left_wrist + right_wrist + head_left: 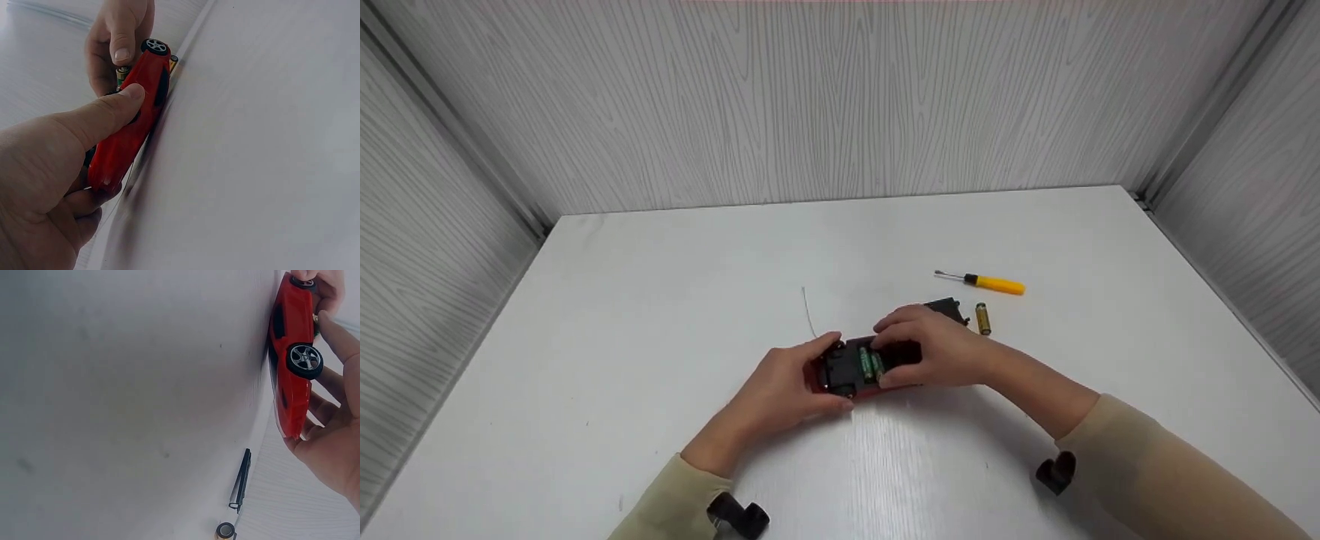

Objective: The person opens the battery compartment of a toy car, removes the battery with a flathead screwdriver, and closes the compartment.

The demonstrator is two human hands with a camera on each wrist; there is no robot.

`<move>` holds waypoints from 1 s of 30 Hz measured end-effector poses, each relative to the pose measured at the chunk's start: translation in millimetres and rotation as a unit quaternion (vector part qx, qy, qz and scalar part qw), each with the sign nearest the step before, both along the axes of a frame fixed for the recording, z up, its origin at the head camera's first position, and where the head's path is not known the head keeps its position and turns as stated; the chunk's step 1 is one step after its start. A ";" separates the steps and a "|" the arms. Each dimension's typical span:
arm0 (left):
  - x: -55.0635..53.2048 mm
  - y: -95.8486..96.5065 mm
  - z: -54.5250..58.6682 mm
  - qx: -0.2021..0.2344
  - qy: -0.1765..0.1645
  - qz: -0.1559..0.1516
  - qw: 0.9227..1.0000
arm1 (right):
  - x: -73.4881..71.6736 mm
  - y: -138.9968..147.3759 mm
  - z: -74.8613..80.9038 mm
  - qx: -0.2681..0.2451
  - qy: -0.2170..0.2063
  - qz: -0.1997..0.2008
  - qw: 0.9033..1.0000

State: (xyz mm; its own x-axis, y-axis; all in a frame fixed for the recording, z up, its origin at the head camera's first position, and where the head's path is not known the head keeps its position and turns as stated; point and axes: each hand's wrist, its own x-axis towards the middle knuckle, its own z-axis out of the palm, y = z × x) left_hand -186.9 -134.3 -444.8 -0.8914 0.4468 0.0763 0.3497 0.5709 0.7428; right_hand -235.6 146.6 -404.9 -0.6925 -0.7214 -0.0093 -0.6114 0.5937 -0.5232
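Head view: upside down on the white table [660, 285], the small red plastic toy car [844, 367] looks light, stiff, slick, best held by its sides, where my left hand [780, 382] grips; my right hand [937, 349] pinches a green cylindrical battery [878, 365] inside.

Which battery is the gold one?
The gold battery, lying on the table near the yellow screwdriver. The two green batteries are at the underside of the red car.
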 end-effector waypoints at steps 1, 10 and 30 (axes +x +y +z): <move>0.2 -0.2 0.3 0.000 0.000 0.000 1.000 | -0.1 -0.4 -0.3 0.000 0.000 0.001 1.000; 1.2 -1.1 -0.9 0.004 -0.003 0.000 1.000 | 0.8 -3.3 -0.3 0.004 -0.008 0.002 1.000; 0.5 -1.2 -1.1 0.008 0.003 -0.003 1.000 | -2.5 -6.7 -1.5 -0.027 -0.047 -0.002 0.999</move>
